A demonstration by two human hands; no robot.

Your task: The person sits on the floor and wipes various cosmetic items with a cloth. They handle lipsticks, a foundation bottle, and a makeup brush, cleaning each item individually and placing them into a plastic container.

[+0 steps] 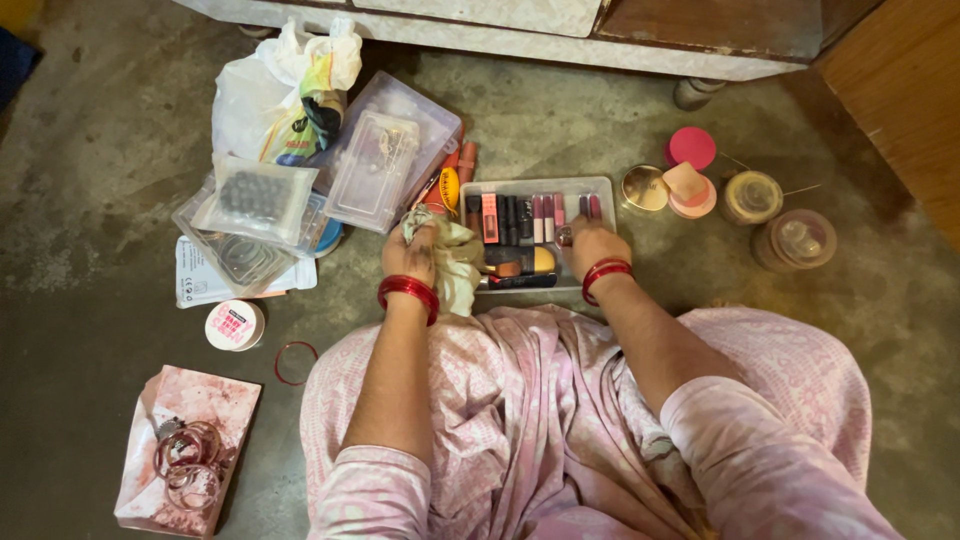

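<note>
1. Left hand [410, 255] closed tight around a pale cloth [452, 262], bunched up, maybe for wiping.
2. Right hand [592, 245] resting on the clear tray [540, 185], fingers curled down; cannot tell if gripping anything.
3. Tray just past the fingertips, on the floor [90, 180], close for easy reach.
4. Lipsticks [530, 215] lined up inside, pink, red and black, side by side.
5. Round jars [770, 215] off to the right of the fingers.

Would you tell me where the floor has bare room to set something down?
Bare floor lies right of the tray, below the round jars. Another patch lies left of the white bag. It is crowded from bag to tray.
</note>
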